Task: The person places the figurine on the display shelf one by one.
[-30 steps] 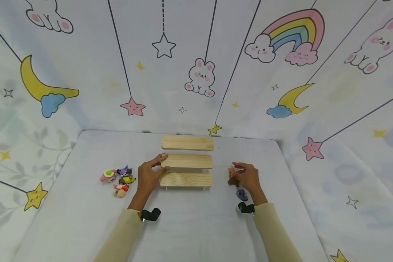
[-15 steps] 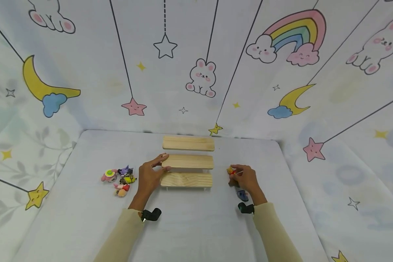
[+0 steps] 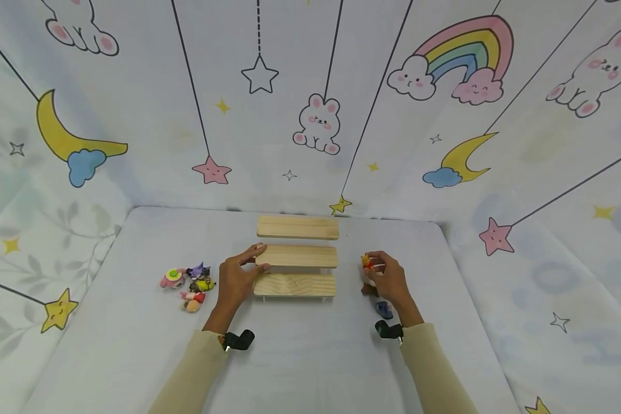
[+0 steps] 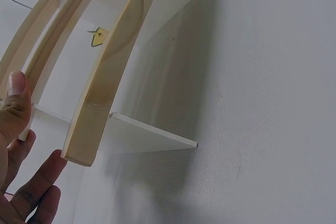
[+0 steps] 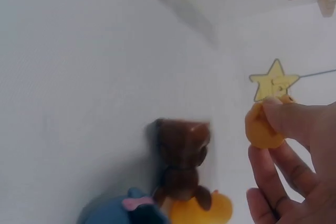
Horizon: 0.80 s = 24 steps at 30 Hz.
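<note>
A three-step wooden display stand [image 3: 296, 256] with pale supports stands mid-table. My left hand [image 3: 234, 282] holds the left end of its middle plank, thumb on the near side and fingers behind, as the left wrist view shows. To the stand's right, my right hand [image 3: 391, 279] pinches a small yellow bear figurine [image 3: 367, 262] in a red shirt, raised above the table. In the right wrist view only the figurine's orange-yellow body shows between thumb and fingers. Below that hand lie a brown figurine [image 5: 181, 161], a blue figurine [image 5: 123, 211] and a yellow one [image 5: 202, 211].
Left of the stand lies a cluster of small figurines, among them a pink one [image 3: 173, 278], a purple one [image 3: 199, 269] and a yellow-black one [image 3: 203, 284]. A white cloth [image 3: 300, 356] covers the table. Behind it rises a cartoon-printed backdrop [image 3: 176, 115].
My right hand has lifted the yellow bear figurine up and slightly away from the brown and blue figurines. The left hand keeps its place on the stand.
</note>
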Each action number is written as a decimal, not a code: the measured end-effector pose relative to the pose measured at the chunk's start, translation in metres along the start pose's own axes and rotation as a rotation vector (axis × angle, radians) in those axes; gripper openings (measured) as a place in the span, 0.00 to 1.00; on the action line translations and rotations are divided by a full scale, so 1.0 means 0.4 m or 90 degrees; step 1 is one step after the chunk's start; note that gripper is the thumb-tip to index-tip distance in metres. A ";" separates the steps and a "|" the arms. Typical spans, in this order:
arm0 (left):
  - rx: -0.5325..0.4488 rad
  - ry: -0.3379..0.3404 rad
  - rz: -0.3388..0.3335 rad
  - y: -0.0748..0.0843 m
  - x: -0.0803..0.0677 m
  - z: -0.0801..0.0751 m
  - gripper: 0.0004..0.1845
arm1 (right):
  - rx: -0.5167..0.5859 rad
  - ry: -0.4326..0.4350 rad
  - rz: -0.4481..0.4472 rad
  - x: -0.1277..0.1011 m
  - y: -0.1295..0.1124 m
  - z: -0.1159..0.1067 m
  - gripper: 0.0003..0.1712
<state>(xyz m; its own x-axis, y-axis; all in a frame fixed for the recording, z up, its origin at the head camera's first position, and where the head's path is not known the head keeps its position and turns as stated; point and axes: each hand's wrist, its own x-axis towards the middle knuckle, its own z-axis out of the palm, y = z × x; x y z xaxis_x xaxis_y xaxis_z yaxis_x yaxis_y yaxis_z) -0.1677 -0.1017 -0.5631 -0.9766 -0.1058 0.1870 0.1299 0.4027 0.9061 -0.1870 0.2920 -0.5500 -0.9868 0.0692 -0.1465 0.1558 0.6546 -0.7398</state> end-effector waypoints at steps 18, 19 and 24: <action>0.001 0.004 -0.003 0.002 0.000 0.002 0.27 | 0.095 0.133 -0.195 -0.014 -0.154 0.003 0.26; 0.003 0.003 -0.001 0.002 0.000 0.002 0.27 | 0.099 0.138 -0.202 -0.014 -0.164 0.004 0.26; 0.006 0.008 0.003 -0.001 0.000 0.003 0.27 | 0.132 0.153 -0.228 -0.012 -0.206 0.013 0.24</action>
<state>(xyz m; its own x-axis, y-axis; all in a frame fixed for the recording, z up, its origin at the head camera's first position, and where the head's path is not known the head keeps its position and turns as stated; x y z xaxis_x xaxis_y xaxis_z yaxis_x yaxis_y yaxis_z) -0.1680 -0.1006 -0.5639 -0.9739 -0.1149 0.1957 0.1325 0.4118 0.9016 -0.1949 0.2339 -0.4916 -0.9585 0.0548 0.2798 -0.2147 0.5068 -0.8349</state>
